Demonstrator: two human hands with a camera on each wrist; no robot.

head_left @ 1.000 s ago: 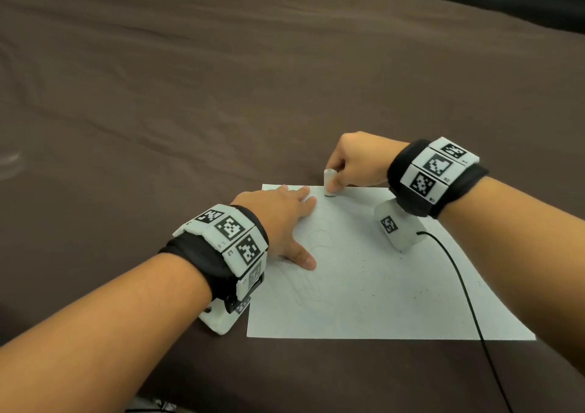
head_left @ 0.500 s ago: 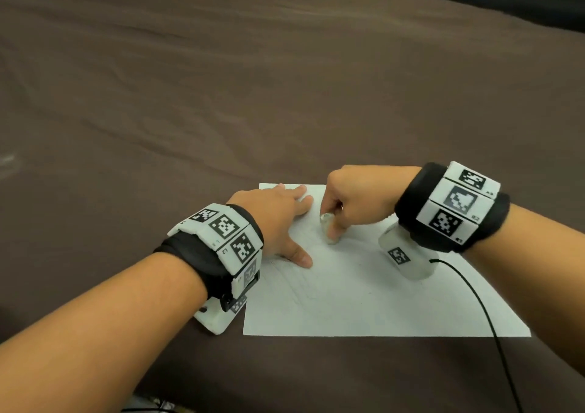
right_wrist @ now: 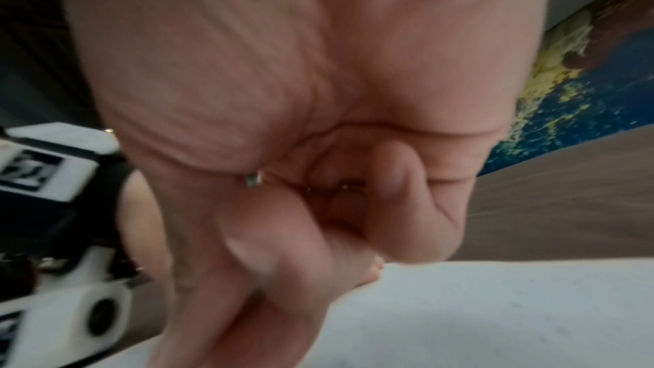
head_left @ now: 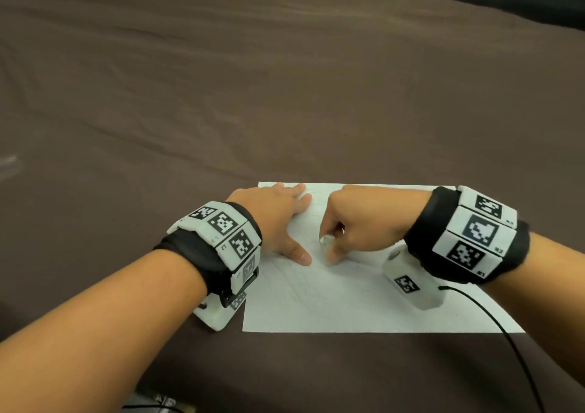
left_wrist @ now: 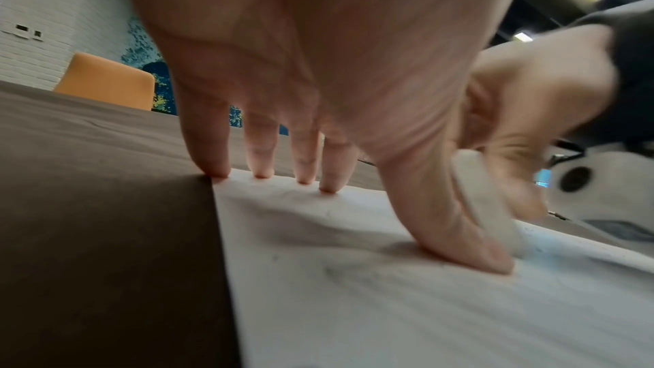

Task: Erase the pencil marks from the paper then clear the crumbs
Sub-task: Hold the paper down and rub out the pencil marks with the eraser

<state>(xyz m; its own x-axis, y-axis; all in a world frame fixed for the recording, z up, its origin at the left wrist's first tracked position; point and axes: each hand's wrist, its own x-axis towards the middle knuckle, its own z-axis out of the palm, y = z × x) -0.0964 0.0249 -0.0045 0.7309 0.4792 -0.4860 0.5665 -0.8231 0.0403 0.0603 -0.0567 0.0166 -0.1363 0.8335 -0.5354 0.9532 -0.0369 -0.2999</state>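
Eraser (head_left: 326, 241) in right hand (head_left: 364, 222), on paper (head_left: 348, 298)

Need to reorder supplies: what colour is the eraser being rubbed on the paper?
White; the eraser shows best in the left wrist view.

A brown cloth (head_left: 285, 96) covers the table, an orange chair (left_wrist: 106, 81) stands at its far edge before a white brick wall (left_wrist: 53, 10) carrying a blue-and-yellow mural (right_wrist: 566, 88), and a black cable (head_left: 506, 343) runs across the cloth at near right.
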